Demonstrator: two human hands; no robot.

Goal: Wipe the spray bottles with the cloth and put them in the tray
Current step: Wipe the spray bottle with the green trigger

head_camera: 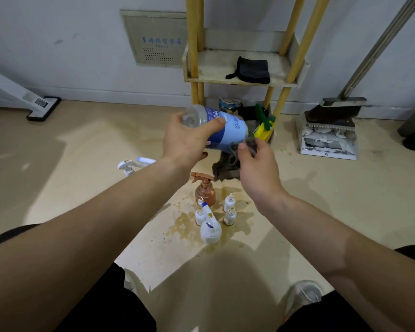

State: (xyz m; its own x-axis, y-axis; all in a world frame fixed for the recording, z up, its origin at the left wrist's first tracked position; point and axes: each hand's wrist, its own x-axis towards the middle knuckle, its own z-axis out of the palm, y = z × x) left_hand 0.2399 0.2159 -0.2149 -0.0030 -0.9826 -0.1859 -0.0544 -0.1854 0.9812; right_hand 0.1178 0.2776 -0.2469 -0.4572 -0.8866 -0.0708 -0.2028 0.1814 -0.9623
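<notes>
My left hand (189, 140) grips a clear spray bottle with a blue label (228, 130), held on its side above the floor, its yellow and green spray head (265, 125) pointing right. My right hand (256, 161) pinches a dark grey-brown cloth (228, 164) against the bottle's lower side, and the cloth hangs down below it. On the floor stand an orange spray bottle (205, 191), a white and blue spray bottle (210, 227) and three small white bottles (229, 207). Another white spray bottle (132, 165) lies behind my left forearm. No tray is clearly visible.
A yellow-legged shelf (213, 77) against the wall carries a black cloth (250, 69). A dustpan and broom (328, 133) stand at the right. The floor around the bottles is stained with brownish liquid (185, 226). My knees and shoes are at the bottom.
</notes>
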